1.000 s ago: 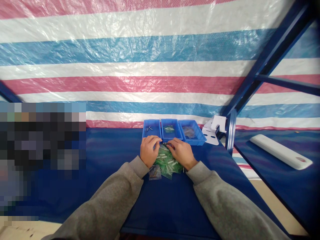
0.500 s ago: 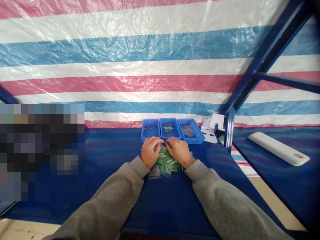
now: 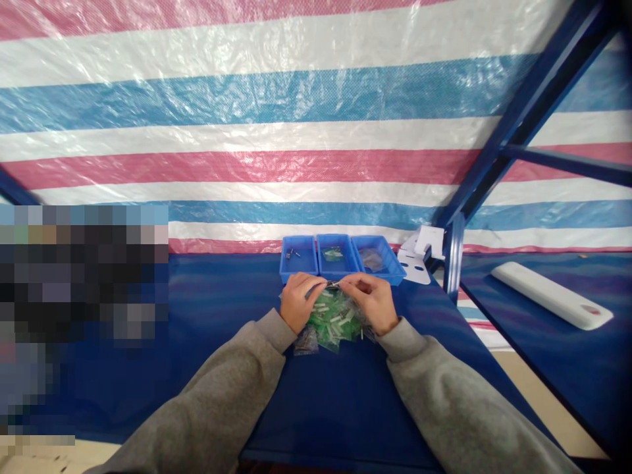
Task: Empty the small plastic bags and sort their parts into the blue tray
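Observation:
Over a pile of small green plastic bags (image 3: 336, 324) with white pieces, both of my hands meet. My left hand (image 3: 299, 301) is closed in a pinch on one end of a small shiny piece (image 3: 334, 284); it is too small to make out exactly. Thumb and fingers of my right hand (image 3: 374, 303) pinch its other end. A clear plastic bag with small dark parts (image 3: 306, 341) lies at the pile's near left. Behind my hands stand three blue bins: the left bin (image 3: 299, 265) holds a few small metal pieces, the middle bin (image 3: 336, 266) a green bag, the right bin (image 3: 394, 270) clear plastic.
A white cut-out card (image 3: 416, 268) leans by the blue metal frame (image 3: 453, 257) at the right. Beyond it, a long white device (image 3: 550, 293) lies on another blue surface. Striped sheeting (image 3: 316, 164) hangs behind the blue table (image 3: 222, 276). The left side is pixelated.
My right hand has shifted right, away from the left. The small shiny piece now shows between my fingertips. The view has moved slightly.

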Available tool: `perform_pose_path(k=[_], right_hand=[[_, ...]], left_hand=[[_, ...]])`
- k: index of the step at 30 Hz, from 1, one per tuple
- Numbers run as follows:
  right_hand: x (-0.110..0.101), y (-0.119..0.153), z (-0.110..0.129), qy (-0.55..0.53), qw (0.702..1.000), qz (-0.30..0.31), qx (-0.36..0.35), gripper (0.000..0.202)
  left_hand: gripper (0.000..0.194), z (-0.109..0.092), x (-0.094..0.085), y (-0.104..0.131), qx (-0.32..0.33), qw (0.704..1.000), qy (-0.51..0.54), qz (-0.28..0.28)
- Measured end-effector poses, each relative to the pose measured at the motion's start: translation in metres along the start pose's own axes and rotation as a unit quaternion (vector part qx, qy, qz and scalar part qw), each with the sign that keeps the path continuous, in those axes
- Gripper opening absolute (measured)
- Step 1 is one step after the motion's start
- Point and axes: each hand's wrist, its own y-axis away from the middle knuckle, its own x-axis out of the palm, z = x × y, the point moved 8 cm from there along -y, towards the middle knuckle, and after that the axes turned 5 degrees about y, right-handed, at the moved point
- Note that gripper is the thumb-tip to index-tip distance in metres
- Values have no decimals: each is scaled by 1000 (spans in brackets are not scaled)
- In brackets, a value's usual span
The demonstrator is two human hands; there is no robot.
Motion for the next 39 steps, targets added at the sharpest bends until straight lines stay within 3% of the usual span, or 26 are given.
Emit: perform_pose_path(k=[11, 19, 28, 34, 39], right_hand=[[-4, 1, -6, -49, 998, -24, 16, 25], [2, 4, 9, 92, 993, -1, -74, 26], [8, 8, 20, 182, 973, 11, -139, 26], [6, 10, 21, 190, 970, -7, -153, 24], [0, 9, 19, 192, 970, -34, -144, 24]], left_hand=[[19, -1, 2, 1, 9, 1000, 24, 1], [20, -1, -2, 1, -4, 1000, 17, -9], [16, -6, -7, -1, -31, 992, 114, -33], [17, -2, -6, 1, -57, 987, 145, -32], [23, -2, -3, 0, -30, 996, 85, -11]])
